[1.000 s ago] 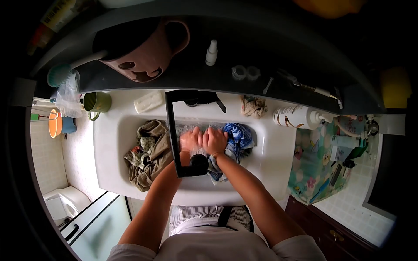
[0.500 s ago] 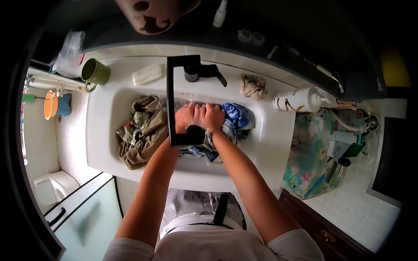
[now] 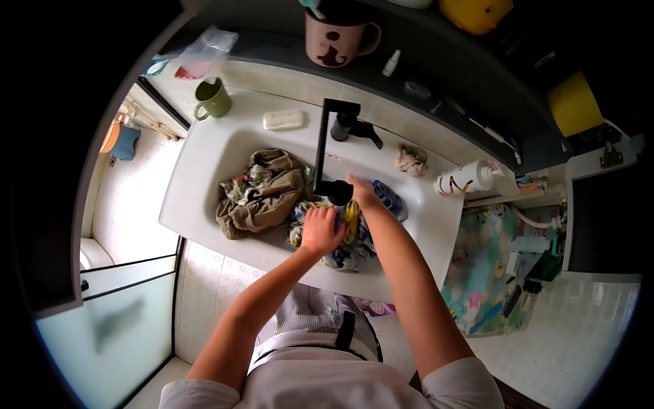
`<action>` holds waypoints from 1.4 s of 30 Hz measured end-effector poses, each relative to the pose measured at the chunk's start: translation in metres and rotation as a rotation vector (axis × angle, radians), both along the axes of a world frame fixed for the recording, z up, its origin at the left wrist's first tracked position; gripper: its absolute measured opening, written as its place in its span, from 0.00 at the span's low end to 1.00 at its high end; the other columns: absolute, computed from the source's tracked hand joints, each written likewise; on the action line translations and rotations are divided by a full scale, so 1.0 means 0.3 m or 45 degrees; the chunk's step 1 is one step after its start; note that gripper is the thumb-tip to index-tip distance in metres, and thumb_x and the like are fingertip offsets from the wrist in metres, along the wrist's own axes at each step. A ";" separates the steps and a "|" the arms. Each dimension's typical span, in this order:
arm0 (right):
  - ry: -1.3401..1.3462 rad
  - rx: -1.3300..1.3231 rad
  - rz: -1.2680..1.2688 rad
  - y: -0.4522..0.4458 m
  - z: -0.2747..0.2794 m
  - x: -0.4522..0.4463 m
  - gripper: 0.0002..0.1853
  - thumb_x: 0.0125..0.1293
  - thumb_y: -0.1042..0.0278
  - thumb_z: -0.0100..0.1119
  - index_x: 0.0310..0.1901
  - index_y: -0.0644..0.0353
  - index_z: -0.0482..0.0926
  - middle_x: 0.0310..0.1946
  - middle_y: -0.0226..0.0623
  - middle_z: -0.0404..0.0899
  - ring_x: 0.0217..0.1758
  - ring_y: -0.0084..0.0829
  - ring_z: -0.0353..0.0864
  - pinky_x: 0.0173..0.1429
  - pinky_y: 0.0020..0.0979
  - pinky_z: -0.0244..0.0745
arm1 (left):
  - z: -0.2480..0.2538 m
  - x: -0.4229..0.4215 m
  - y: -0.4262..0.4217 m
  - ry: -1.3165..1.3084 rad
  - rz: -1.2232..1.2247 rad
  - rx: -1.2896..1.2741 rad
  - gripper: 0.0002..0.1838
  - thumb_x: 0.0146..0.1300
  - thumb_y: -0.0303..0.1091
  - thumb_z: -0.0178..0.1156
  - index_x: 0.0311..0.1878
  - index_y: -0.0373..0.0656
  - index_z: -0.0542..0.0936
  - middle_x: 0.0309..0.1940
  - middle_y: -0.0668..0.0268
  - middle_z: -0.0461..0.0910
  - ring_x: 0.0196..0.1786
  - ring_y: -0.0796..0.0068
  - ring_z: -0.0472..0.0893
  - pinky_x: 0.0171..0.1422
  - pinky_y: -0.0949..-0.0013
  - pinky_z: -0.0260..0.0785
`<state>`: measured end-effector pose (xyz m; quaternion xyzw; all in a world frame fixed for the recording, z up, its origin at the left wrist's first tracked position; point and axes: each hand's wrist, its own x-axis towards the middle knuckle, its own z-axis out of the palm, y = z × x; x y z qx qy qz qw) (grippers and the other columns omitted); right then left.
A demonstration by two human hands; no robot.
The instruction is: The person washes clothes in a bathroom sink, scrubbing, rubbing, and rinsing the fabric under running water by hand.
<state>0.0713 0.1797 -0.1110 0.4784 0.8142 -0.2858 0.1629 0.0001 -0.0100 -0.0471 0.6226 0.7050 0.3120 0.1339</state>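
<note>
1. Patterned cloth (image 3: 352, 258): located in the white sink (image 3: 195, 178), toward the near side, beneath and beside the spout of the black faucet (image 3: 321, 146).
2. Left hand (image 3: 321, 232): palm down on the patterned cloth, fingers partly spread and slightly bent. It presses on the fabric; no closed grip is visible.
3. Right hand (image 3: 362, 193): beside the spout end, above the cloth area. Its fingers are partly hidden; whether they are open or hold fabric cannot be determined.
4. Status, in hand: the patterned cloth is bunched beneath the left hand. Handling of this piece is judged incomplete.
5. Status, remaining: the brown garment (image 3: 266, 206) lies crumpled at the left of the basin, and the blue cloth (image 3: 390, 199) at the right. Neither is visibly gripped. Whether either has been processed cannot be determined.
6. Status, done: no piece can be confirmed as finished. The small bundled cloth (image 3: 411, 159) rests on the rear ledge, condition unknown.
7. Water flow: cannot be confirmed.
</note>
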 end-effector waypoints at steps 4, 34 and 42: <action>-0.246 -0.001 0.101 -0.134 0.067 -0.036 0.32 0.56 0.36 0.58 0.57 0.50 0.78 0.55 0.40 0.81 0.59 0.45 0.78 0.64 0.49 0.65 | 0.044 0.036 -0.101 0.016 -0.046 0.024 0.30 0.54 0.41 0.63 0.58 0.34 0.70 0.48 0.48 0.74 0.55 0.46 0.72 0.68 0.50 0.58; 1.121 0.408 -0.585 -0.631 0.466 0.323 0.11 0.63 0.62 0.62 0.42 0.60 0.83 0.39 0.40 0.85 0.41 0.39 0.83 0.46 0.35 0.76 | -0.035 0.074 0.019 -0.376 -0.099 -0.164 0.27 0.68 0.48 0.54 0.65 0.41 0.70 0.64 0.53 0.71 0.66 0.54 0.69 0.75 0.52 0.53; 0.720 1.018 -0.396 -0.551 0.209 0.174 0.22 0.62 0.58 0.56 0.57 0.55 0.73 0.58 0.44 0.73 0.62 0.48 0.68 0.66 0.51 0.58 | -0.063 0.042 -0.032 -0.011 0.127 0.020 0.24 0.66 0.40 0.55 0.64 0.43 0.72 0.61 0.53 0.73 0.69 0.52 0.67 0.78 0.47 0.44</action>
